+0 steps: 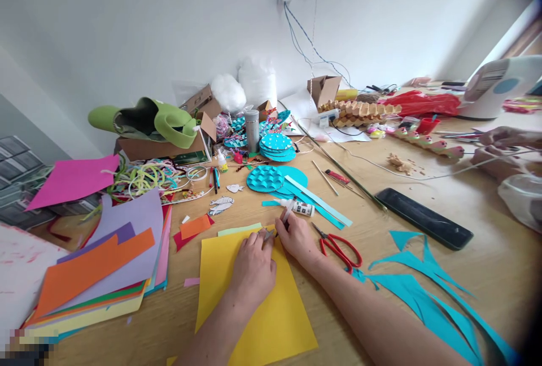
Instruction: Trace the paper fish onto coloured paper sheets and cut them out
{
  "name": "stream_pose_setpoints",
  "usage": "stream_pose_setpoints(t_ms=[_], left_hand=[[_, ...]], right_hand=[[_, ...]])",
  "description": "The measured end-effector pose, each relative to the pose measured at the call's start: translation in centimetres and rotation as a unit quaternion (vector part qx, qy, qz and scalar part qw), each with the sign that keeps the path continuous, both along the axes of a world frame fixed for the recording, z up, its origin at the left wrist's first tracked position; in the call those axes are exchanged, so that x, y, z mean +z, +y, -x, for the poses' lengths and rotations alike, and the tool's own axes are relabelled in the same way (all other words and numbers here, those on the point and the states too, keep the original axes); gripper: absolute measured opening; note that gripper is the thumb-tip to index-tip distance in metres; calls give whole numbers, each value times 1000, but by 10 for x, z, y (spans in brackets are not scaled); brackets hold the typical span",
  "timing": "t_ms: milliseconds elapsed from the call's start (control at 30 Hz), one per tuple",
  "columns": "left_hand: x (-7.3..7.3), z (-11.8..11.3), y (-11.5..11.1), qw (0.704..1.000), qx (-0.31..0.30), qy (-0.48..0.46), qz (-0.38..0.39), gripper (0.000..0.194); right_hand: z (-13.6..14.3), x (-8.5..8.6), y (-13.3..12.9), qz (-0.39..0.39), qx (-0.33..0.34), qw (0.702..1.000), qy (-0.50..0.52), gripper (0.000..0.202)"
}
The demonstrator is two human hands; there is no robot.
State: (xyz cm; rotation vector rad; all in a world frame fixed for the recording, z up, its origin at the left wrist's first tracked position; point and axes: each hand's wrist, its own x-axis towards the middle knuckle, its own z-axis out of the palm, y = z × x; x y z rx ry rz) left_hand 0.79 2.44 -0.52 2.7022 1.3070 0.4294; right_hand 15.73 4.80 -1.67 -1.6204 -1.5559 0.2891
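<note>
A large yellow sheet (275, 321) lies on the wooden table in front of me. My left hand (254, 261) rests on its upper part, palm down, with the fingers together; a small grey piece shows beside the fingertips. At the sheet's upper right corner, my right hand (296, 233) is closed round a slim pen (289, 208), its lower end near the left fingertips. A white glue bottle (304, 208) lies just beyond the right hand. Red-handled scissors (341, 247) lie to the right of that hand, blades apart. Under the yellow sheet's far edge, a pale green strip (239, 230) shows.
Stacked coloured papers (101, 275) lie at left. Blue paper scraps (406, 281) and a black phone (423, 216) are at right. Blue discs (265, 178) and a green cap (148, 120) on a box stand farther back. Another person's hands (502, 148) hold a white cord at far right.
</note>
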Motion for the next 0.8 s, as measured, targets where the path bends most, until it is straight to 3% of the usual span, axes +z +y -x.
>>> stream_pose_setpoints(t_ms=[367,800], left_hand=[[2,0,0,1000,-1,10,21,51],[3,4,5,995,29,-44,87,47]], right_hand=[[-1,-4,1,-18,-14,1000,-10,17],[-2,-3,1,-16,-20,1000,19,19]])
